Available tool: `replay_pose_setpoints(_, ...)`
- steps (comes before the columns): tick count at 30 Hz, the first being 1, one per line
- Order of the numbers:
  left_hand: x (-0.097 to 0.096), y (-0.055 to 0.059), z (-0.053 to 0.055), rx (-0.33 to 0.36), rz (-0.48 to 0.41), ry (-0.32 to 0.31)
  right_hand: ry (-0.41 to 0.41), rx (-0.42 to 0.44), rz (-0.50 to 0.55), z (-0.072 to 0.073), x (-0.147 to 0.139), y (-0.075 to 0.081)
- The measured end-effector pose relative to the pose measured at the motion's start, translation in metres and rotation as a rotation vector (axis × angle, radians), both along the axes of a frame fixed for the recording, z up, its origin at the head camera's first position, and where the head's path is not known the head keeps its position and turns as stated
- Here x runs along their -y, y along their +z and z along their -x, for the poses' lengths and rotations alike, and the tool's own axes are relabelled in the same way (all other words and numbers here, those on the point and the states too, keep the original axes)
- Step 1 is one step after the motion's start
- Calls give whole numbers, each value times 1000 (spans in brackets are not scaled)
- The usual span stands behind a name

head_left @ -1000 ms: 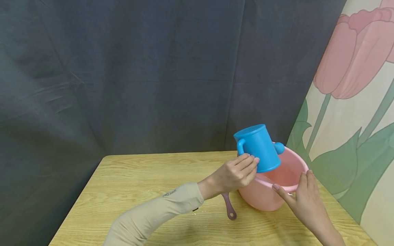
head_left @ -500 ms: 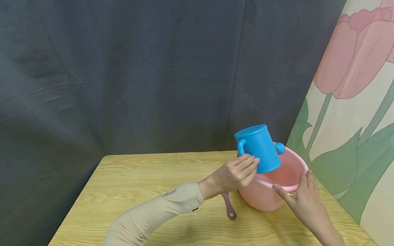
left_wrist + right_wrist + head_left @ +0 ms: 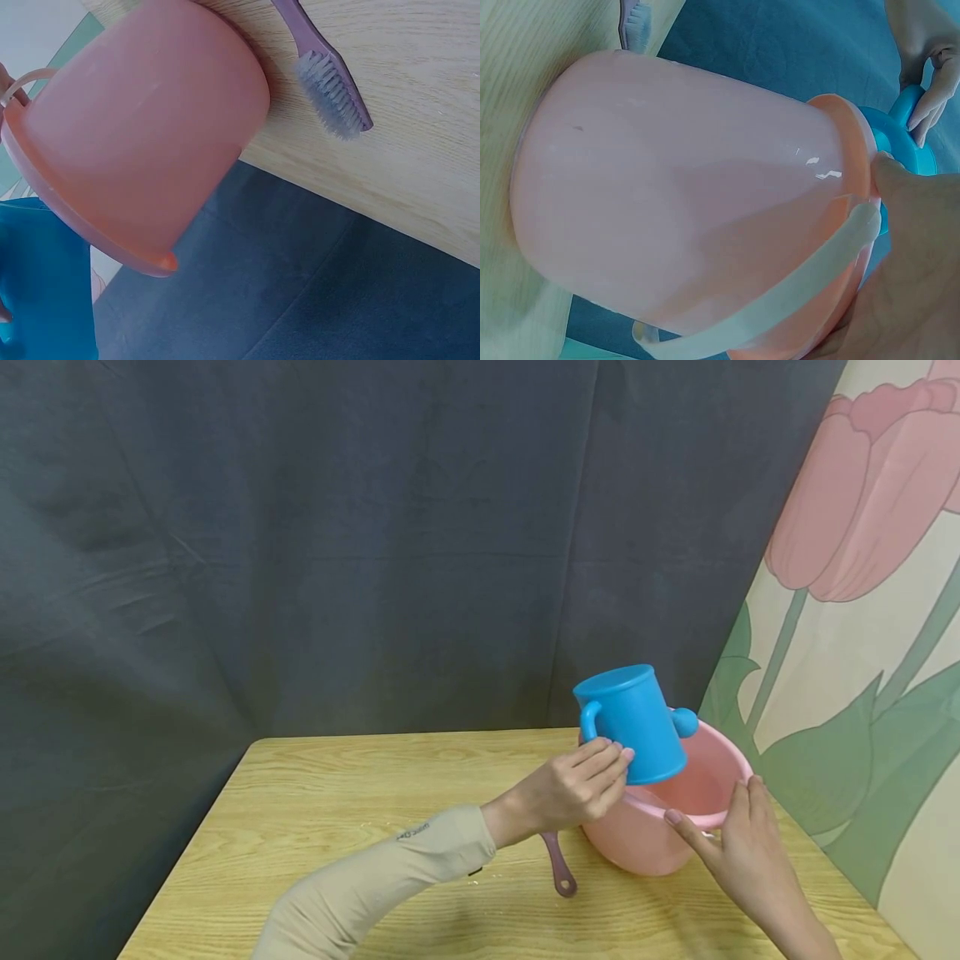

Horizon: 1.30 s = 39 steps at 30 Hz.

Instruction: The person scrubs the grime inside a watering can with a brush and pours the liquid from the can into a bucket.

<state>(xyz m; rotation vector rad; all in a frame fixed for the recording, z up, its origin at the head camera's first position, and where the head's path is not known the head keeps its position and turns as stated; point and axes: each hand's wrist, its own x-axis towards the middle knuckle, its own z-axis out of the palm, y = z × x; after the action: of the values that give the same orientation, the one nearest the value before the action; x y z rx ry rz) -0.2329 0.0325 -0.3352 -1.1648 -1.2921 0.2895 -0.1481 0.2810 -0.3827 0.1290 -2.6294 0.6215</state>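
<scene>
A blue plastic watering can [image 3: 639, 727] is tipped over the near left side of a pink bucket [image 3: 637, 839], its flat round end up and its short knobbed spout pointing right. My left hand [image 3: 577, 785] grips the can by its side handle. With thumb and fingers, my right hand [image 3: 753, 852] holds the bucket's rim at the near right. The bucket stands upright on the table, and its pale carrying handle [image 3: 780, 300] hangs down the side in the right wrist view. Part of the bucket's opening is hidden behind the can.
A scrubbing brush [image 3: 330, 82] with a purple handle and pale bristles lies on the wooden table [image 3: 337, 802], left of the bucket. Small wet spots dot the tabletop. Dark cloth [image 3: 405, 543] hangs behind, and a tulip-patterned wall [image 3: 862, 677] stands close on the right.
The watering can has shifted very slightly right and down, still tipped over the bucket. Both hands keep their hold, and the bucket stays in place.
</scene>
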Motion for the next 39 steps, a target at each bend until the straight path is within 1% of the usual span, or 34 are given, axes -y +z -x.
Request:
replay_pose_setpoints(14,1,-1,0,-4,-1,-7,-5,4,0,-1,0,2)
replay_pose_setpoints(25,-1,-3,4,-12,-1,-16,-5,15,4,-1,1,2)
replay_pose_setpoints(33,1,-2,1,-12,0,-13,-6,3,-1,-1,0,1)
replay_pose_setpoints(39,2,-1,0,-13,-2,-6,-10,21,2,0,0,2)
